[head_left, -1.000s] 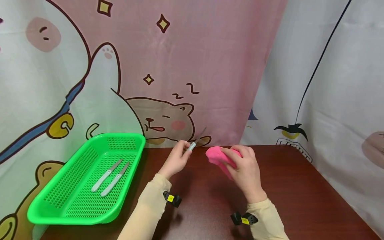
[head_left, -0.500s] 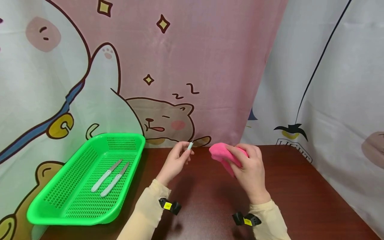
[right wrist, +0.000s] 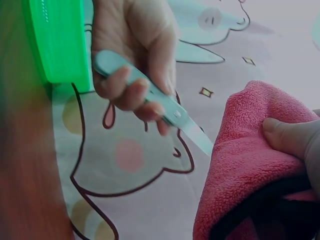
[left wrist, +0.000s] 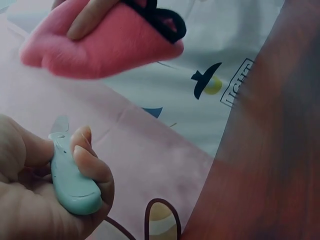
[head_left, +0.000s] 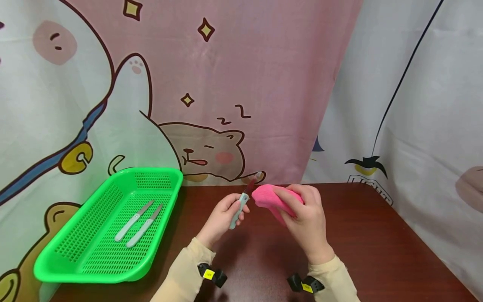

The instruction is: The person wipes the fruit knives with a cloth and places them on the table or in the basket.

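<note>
A small knife [head_left: 240, 209] with a pale green handle is held in my left hand [head_left: 222, 218], its blade pointing up and away to the right. In the left wrist view the fingers curl round the knife handle [left wrist: 72, 175]. My right hand [head_left: 307, 222] grips a folded pink cloth [head_left: 269, 196] just right of the blade. Dark edging shows on the pink cloth [right wrist: 255, 145] in the right wrist view, where the blade tip lies close to its side; whether they touch I cannot tell.
On the left of the brown table [head_left: 377, 243] stands a green perforated basket [head_left: 94, 277]. Inside lie two more knives, a left one [head_left: 128, 226] and a right one [head_left: 140, 234], side by side. A cartoon-printed curtain [head_left: 279, 84] hangs behind the table.
The knife in my left hand has turned and come lower and nearer, so that more of its handle shows. My right hand with the cloth moved right, then back left towards the blade.
</note>
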A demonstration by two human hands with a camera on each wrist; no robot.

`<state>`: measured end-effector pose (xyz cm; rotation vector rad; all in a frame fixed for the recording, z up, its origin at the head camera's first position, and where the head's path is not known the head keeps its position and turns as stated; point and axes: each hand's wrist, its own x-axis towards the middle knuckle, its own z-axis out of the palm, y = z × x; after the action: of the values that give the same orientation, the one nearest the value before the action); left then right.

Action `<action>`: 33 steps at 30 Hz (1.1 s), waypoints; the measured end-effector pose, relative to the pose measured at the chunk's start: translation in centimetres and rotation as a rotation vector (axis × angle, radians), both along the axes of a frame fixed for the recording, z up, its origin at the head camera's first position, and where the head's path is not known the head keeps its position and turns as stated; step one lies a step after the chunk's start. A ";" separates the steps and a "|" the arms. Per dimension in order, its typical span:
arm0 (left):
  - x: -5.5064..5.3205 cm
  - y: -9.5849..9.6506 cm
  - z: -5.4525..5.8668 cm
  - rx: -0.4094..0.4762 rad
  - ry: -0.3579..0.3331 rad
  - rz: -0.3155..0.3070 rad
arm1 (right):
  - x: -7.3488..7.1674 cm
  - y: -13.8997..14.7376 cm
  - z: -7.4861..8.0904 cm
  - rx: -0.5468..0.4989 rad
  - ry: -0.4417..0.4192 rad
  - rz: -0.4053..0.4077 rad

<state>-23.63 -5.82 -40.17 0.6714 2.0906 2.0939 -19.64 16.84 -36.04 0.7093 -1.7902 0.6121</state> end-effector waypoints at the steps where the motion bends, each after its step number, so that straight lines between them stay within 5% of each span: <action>1: 0.2 0.0 0.0 0.006 -0.007 -0.012 | 0.0 -0.3 -0.1 0.012 0.003 0.007; 17: 1.9 0.0 -0.8 -0.007 -0.059 -0.007 | 0.1 -3.0 -2.0 0.154 -0.086 0.067; 33: 2.4 -0.2 -1.5 -0.067 -0.009 0.002 | -0.2 -2.9 -2.5 0.166 -0.173 0.023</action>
<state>-21.21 -6.03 -41.64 0.6500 2.1466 2.0135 -19.80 13.90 -38.54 0.8103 -2.0130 0.5579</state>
